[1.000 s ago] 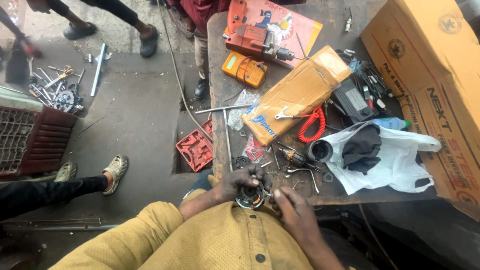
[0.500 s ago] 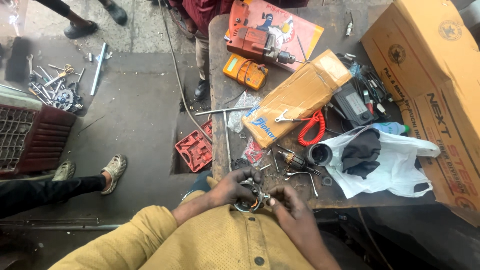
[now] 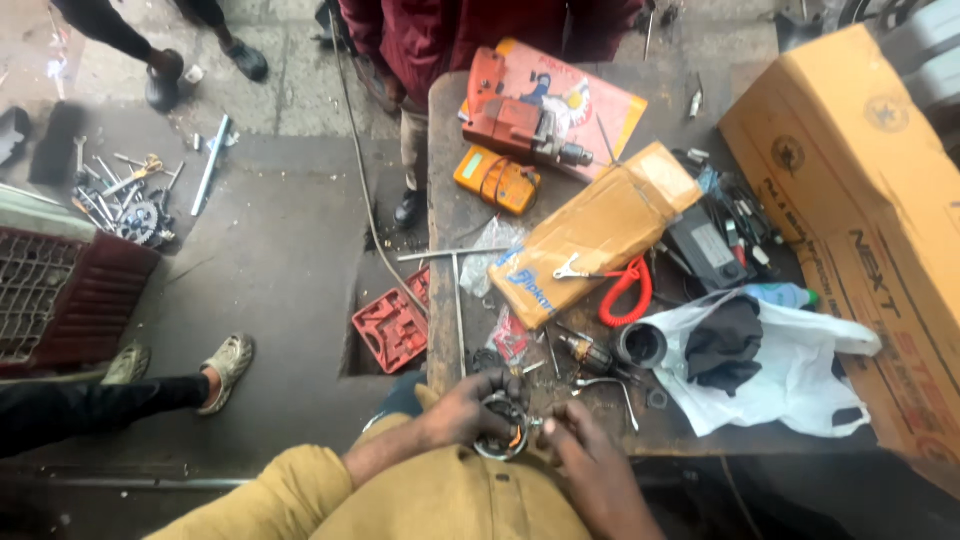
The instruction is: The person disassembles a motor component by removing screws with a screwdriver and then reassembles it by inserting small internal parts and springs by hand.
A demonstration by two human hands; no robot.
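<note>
- Seen from above: worn wooden workbench (image 3: 445, 225), crowded with tools; every place below given relative to it.
- At the near edge of the bench: left hand (image 3: 468, 408) curled around a small round metal part with orange wiring inside (image 3: 502, 440), gripping it from the left side.
- Right hand (image 3: 585, 455) touching the same part from the right, fingertips pinched at its rim; grip partly hidden by the knuckles.
- Just beyond the part, on the bench: loose small metal pieces, a dark armature-like piece (image 3: 590, 352) and a black ring-shaped cup (image 3: 640, 345).
- Mid-bench, blocking the way farther in: long tan parcel wrapped in tape (image 3: 600, 230), a coiled red cord (image 3: 627, 295) lying against it.
- Far end of the bench: orange power drill (image 3: 515, 125) on a colourful flat carton, yellow-orange meter (image 3: 497, 180) beside it.
- Right side of the bench: white plastic bag with dark cloth inside (image 3: 780, 365), large brown cardboard box (image 3: 860, 200) past it.
- Left of the bench, on the concrete floor: open red tool case (image 3: 392, 325), scattered spanners (image 3: 125, 190), another person's sandalled feet (image 3: 225, 365).
</note>
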